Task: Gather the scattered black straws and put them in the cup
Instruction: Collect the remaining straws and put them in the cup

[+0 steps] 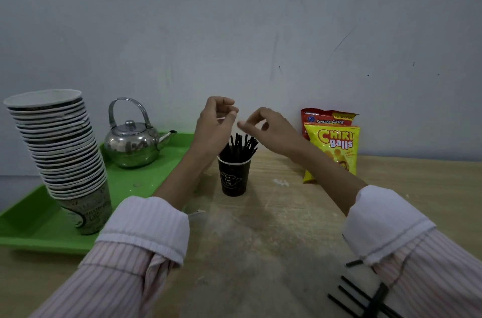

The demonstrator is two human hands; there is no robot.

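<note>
A black paper cup [233, 178] stands on the wooden table [260, 239] with several black straws [241, 145] upright in it. Both hands hover just above the straw tips, close together. My left hand [216, 122] has curled fingers and pinches what looks like a thin pale strip. My right hand [268, 127] brings thumb and forefinger together beside it; whether it holds anything is unclear. More loose black straws [362, 297] lie crossed at the table's near right, partly under my right sleeve, with a short black piece [354, 263] above them.
A green tray [31, 229] on the left carries a tall leaning stack of paper cups [62, 151] and a steel kettle [133, 144]. Two snack bags [331, 145] stand against the wall right of the cup. White crumbs [281, 182] dot the table.
</note>
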